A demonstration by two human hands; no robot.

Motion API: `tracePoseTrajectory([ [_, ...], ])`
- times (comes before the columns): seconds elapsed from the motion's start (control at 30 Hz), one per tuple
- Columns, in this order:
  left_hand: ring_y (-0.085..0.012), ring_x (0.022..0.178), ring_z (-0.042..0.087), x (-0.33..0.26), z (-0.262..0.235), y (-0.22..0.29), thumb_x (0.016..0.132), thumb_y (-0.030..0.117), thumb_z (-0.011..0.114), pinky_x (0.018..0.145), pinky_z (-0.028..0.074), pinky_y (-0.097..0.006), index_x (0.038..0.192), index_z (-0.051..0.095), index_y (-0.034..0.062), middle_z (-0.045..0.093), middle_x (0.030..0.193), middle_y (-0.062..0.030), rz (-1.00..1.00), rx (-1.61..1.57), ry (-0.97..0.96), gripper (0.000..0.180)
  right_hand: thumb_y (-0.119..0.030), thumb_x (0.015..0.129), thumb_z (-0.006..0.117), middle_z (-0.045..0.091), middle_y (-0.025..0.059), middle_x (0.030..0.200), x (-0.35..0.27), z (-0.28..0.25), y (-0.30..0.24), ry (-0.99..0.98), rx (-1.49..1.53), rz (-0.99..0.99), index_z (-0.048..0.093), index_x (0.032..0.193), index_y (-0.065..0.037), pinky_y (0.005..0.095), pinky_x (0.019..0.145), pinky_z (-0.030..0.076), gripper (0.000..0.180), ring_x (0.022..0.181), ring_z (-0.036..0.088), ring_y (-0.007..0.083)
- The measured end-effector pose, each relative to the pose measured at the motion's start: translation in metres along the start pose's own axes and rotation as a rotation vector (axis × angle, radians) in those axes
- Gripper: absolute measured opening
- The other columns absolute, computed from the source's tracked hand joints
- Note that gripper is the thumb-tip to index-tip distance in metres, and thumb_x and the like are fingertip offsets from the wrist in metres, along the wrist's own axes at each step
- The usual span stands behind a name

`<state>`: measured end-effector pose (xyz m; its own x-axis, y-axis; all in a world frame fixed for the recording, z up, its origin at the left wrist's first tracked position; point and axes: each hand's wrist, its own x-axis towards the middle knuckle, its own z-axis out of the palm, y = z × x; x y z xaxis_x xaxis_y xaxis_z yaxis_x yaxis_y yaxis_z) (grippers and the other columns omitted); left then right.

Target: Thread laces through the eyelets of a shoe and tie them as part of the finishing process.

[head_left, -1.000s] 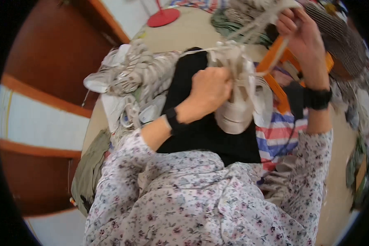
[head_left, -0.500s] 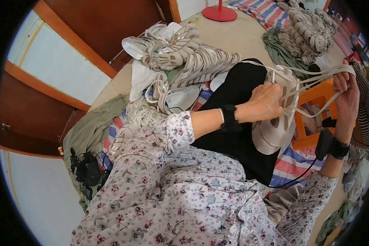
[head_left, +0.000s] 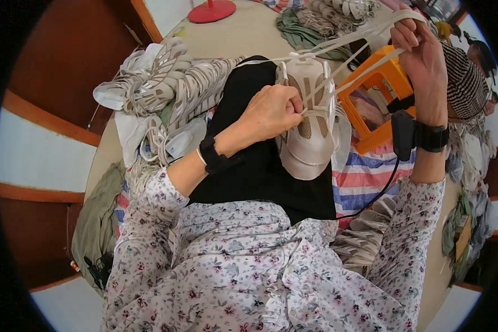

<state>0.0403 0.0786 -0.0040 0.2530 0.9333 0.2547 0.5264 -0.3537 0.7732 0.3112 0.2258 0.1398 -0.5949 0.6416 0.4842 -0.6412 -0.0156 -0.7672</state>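
A beige shoe upper (head_left: 307, 145) lies on my black-clad lap, toe toward me. My left hand (head_left: 271, 112) is closed at its left side, fingers pinched by the lacing holes near a lace; whether they grip lace or upper is partly hidden. Off to the right and raised, my right hand (head_left: 420, 47) is closed around the long pale shoelace (head_left: 365, 36). Strands of the lace stretch from that hand back to the upper, and one runs left over my knee.
Heaps of shoe uppers (head_left: 155, 83) lie to the left, with more (head_left: 365, 238) by my right hip. An orange plastic stool (head_left: 371, 133) stands on a striped sheet (head_left: 365, 180). Behind it are a green cloth (head_left: 301, 33) and a red round base (head_left: 211, 11). Another person (head_left: 467, 83) sits at far right.
The view has swung to the right. My right hand has stayed raised with the lace strands drawn out. My left hand has shifted from the upper's middle to its left side.
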Motion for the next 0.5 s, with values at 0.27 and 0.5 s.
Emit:
tracePoseTrajectory([
  [0.27, -0.003, 0.059, 0.052, 0.011, -0.009, 0.001, 0.09, 0.008, 0.065, 0.055, 0.044, -0.021, 0.098, 0.069, -0.0008, 0.063, 0.074, 0.0018, 0.126, -0.119, 0.325, 0.013, -0.018, 0.107, 0.04, 0.048, -0.0013, 0.068, -0.006, 0.057, -0.012, 0.363, -0.246, -0.211, 0.057, 0.108, 0.003, 0.0216, 0.045, 0.031, 0.027, 0.048, 0.037, 0.0066],
  [0.5, -0.0056, 0.064, 0.053, 0.075, -0.014, 0.012, 0.095, 0.019, 0.064, 0.058, 0.044, -0.021, 0.117, 0.071, 0.0049, 0.062, 0.079, 0.0008, 0.149, -0.377, -0.34, 0.027, -0.015, 0.106, 0.039, 0.051, -0.0003, 0.07, 0.003, 0.078, -0.009, 0.214, -0.266, -0.141, 0.059, 0.113, 0.005, 0.0223, 0.046, 0.032, 0.029, 0.048, 0.038, 0.0069],
])
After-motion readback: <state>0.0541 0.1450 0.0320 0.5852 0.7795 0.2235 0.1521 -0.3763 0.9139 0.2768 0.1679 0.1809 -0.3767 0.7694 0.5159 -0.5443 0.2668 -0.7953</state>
